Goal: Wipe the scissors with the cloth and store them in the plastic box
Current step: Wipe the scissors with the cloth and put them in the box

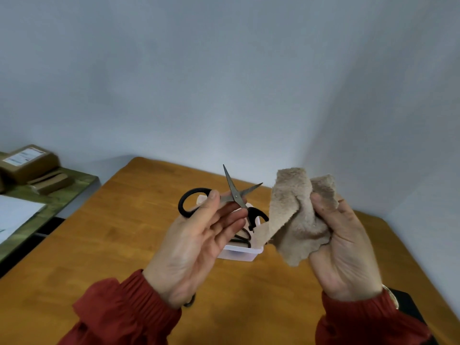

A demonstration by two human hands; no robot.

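Pinching the scissors at the pivot in the left hand, blades spread, above the plastic box. Clutching the bunched cloth in the right hand, just right of the blades. Hovering well inside the table edges.

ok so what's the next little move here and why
Probably bring the cloth in the right hand over to the scissors the left hand holds: they stand open and the cloth isn't touching them, so wiping likely precedes the plastic box.
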